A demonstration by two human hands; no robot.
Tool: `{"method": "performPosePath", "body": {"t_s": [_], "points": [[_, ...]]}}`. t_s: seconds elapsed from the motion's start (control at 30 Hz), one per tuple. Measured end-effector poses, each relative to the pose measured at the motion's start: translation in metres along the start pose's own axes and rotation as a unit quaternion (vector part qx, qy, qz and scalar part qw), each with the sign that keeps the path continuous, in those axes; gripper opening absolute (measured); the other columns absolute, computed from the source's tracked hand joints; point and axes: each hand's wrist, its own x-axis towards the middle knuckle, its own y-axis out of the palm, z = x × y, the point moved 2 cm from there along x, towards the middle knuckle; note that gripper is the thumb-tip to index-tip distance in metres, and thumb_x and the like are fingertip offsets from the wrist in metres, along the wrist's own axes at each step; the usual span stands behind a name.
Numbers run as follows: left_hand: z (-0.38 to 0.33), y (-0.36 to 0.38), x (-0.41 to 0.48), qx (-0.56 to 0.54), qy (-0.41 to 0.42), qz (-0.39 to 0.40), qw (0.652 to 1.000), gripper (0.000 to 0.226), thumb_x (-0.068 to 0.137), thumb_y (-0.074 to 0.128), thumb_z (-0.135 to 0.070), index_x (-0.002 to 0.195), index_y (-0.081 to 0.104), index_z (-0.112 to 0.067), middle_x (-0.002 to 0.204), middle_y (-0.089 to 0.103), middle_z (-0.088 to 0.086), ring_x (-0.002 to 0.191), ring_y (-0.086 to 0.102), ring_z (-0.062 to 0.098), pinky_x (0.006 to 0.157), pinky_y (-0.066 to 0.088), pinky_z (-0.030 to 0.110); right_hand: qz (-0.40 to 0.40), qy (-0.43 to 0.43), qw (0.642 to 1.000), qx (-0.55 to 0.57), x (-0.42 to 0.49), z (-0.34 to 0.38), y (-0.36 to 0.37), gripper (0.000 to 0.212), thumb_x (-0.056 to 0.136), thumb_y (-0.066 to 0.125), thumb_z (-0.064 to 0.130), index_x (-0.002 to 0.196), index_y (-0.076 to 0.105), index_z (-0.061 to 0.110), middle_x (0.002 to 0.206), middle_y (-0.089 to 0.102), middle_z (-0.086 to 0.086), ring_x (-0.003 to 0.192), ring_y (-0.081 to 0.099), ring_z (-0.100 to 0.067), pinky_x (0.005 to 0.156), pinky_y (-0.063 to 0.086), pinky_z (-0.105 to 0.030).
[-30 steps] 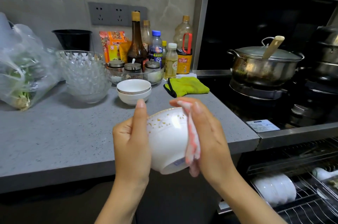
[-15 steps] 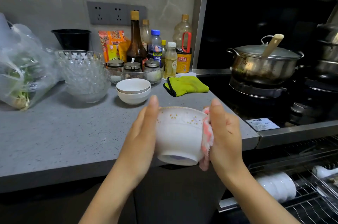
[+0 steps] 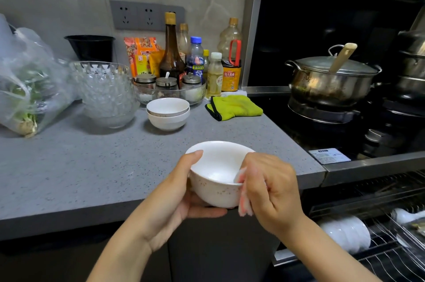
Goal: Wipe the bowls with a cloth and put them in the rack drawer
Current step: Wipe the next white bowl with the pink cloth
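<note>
My left hand (image 3: pixel 181 194) grips the bowl (image 3: pixel 218 166) upright, just off the surface (image 3: pixel 92 166) edge; my right hand (image 3: pixel 271 189) pinches the cloth (image 3: pixel 243 209) over its rim. Wiping too hard could, I think, twist it from my one-handed grip.

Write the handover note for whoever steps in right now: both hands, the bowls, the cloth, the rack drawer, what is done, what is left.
Left hand: holds the speckled bowl upright from below, thumb on its rim, near the counter's front edge.
Right hand: pinches the pink cloth over the bowl's right rim.
Two stacked white bowls stand on the counter, not yet racked.
The rack drawer, lower right, is open; a row of white bowls already stands in it.
Done: some bowls racked.
Left: finish wiping this bowl, rack it, then deal with the stacked two.
</note>
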Motion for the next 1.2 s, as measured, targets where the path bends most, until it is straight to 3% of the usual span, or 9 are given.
{"method": "performPosePath", "body": {"t_s": [0.23,0.33,0.47,0.57,0.77,0.9,1.0,1.1,1.2], "points": [[0.016,0.0,0.003,0.06,0.106,-0.043,0.992,0.028,0.096,0.049,-0.037,0.122,0.057,-0.042,0.117,0.067,-0.004,0.105,0.066,0.017,0.078,0.059,0.046,0.238,0.213,0.946,-0.056,0.002,0.006,0.001,0.051,0.101,0.029,0.034,0.061,0.054,0.014,0.038,0.054,0.011,0.042,0.055,-0.004,0.062,0.044,-0.023],[0.024,0.002,0.004,0.076,0.134,-0.082,0.985,0.038,0.091,0.04,-0.05,0.123,0.057,-0.039,0.117,0.068,-0.004,0.108,0.065,0.014,0.09,0.055,0.044,0.309,0.178,0.922,-0.15,0.01,0.015,0.007,0.039,0.101,0.032,0.038,0.069,0.047,0.021,0.048,0.06,0.006,0.056,0.057,-0.005,0.065,0.043,-0.022],[0.029,-0.002,0.006,0.073,0.148,-0.103,0.981,0.056,0.083,0.043,-0.07,0.122,0.06,-0.034,0.112,0.069,0.013,0.108,0.065,0.028,0.095,0.051,0.05,0.358,0.125,0.911,-0.162,0.022,0.022,0.006,0.032,0.1,0.033,0.048,0.104,0.058,0.027,0.109,0.057,0.017,0.103,0.048,0.0,0.091,0.037,-0.026],[0.029,-0.007,0.005,0.061,0.157,-0.123,0.978,0.053,0.085,0.039,-0.063,0.122,0.06,-0.032,0.115,0.069,0.005,0.112,0.063,0.025,0.101,0.044,0.054,0.371,0.054,0.913,-0.164,0.022,0.025,-0.005,0.049,0.095,0.028,0.056,0.122,0.06,0.03,0.138,0.046,0.014,0.129,0.035,0.0,0.11,0.019,-0.021],[0.029,-0.007,0.004,0.041,0.201,-0.188,0.96,0.034,0.093,0.046,-0.044,0.121,0.059,-0.03,0.114,0.068,-0.005,0.111,0.062,0.015,0.1,0.045,0.044,0.389,0.0,0.888,-0.246,-0.01,0.021,-0.007,0.055,0.092,0.038,0.064,0.133,0.053,0.031,0.128,0.059,0.008,0.124,0.05,-0.014,0.115,0.02,-0.03],[0.034,0.004,0.001,-0.003,0.19,-0.228,0.955,0.025,0.099,0.043,-0.025,0.111,0.063,-0.033,0.113,0.068,0.0,0.109,0.062,0.021,0.099,0.044,0.053,0.326,-0.026,0.898,-0.295,-0.033,0.026,0.022,0.048,0.086,0.046,0.041,0.128,0.057,0.02,0.118,0.065,0.001,0.096,0.066,-0.018,0.09,0.046,-0.027],[0.036,0.006,-0.001,-0.037,0.172,-0.234,0.956,0.026,0.097,0.046,-0.028,0.1,0.068,-0.041,0.115,0.068,0.0,0.112,0.061,0.024,0.104,0.039,0.058,0.269,0.007,0.913,-0.308,-0.041,0.034,0.039,0.059,0.063,0.061,0.028,0.121,0.063,0.018,0.103,0.069,0.01,0.07,0.065,-0.009,0.057,0.037,-0.019],[0.031,0.0,-0.005,-0.036,0.187,-0.228,0.955,0.031,0.095,0.048,-0.027,0.086,0.072,-0.045,0.101,0.072,-0.01,0.105,0.065,0.015,0.097,0.048,0.042,0.25,-0.082,0.919,-0.294,-0.044,0.024,0.032,0.049,0.077,0.052,0.017,0.126,0.059,0.014,0.12,0.067,0.002,0.098,0.068,-0.016,0.09,0.041,-0.025],[0.026,-0.007,-0.009,-0.013,0.202,-0.2,0.959,0.02,0.085,0.052,-0.035,0.09,0.07,-0.041,0.096,0.072,-0.013,0.095,0.066,0.005,0.084,0.048,0.029,0.256,-0.163,0.903,-0.303,-0.041,0.01,0.017,0.031,0.085,0.054,0.016,0.111,0.07,0.013,0.116,0.069,-0.002,0.101,0.067,-0.019,0.104,0.037,-0.032]]}}
